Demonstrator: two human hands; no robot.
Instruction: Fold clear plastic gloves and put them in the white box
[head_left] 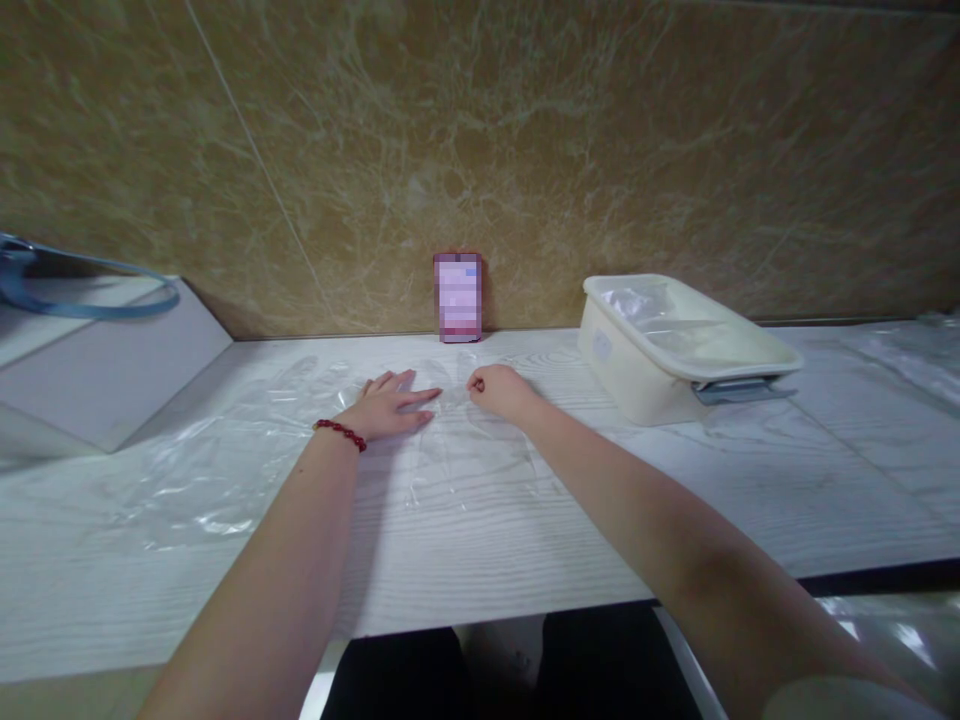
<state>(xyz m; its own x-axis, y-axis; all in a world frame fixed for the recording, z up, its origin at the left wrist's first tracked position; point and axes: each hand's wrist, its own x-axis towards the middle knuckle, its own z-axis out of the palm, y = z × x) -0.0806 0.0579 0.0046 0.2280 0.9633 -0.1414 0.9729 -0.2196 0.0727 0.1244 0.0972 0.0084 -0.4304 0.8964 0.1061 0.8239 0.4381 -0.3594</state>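
A clear plastic bag (472, 460) lies flat on the white wood-grain table (450, 580), in front of me. My left hand (394, 402), with a red bead bracelet at the wrist, rests on the plastic with its fingers spread. Just to the right, my right hand (501, 390) is closed in a pinch at the upper part of the bag, on what looks like its clear edge. More clear plastic (240, 470) is spread out to the left, under and beside my left forearm.
A phone (458, 298) leans upright against the brown marbled wall. At the right stands a cream bin (637, 375) with plastic inside and a grey latch. A white box (127, 365) with a blue strap is at the left.
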